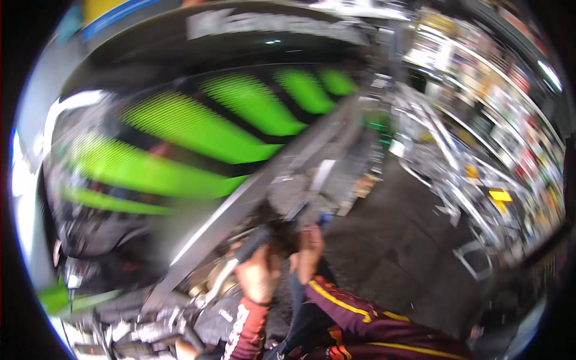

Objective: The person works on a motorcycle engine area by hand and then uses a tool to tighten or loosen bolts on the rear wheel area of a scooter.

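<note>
Motion smears the whole picture. My left hand (259, 277) is raised by the underside of a motorcycle-like machine, beside a dark rounded part (254, 242); whether it grips that part cannot be made out. Just to its right, my right hand (309, 252) has its fingers upward at the machine's lower side, close to a small blue piece (324, 219). Both hands are near a dark area below a long grey metal frame bar (222, 216). Above that bar spreads a large black panel or seat with bright green stripes (252, 105).
A silvery metal frame or stand (450, 150) is off to the right on dark flooring (396, 240). Shelves (480, 90) crowded with containers line the right side. At lower left are blurred metal parts (138, 333), and a bright curved metal piece (219, 282) sits beside my left wrist.
</note>
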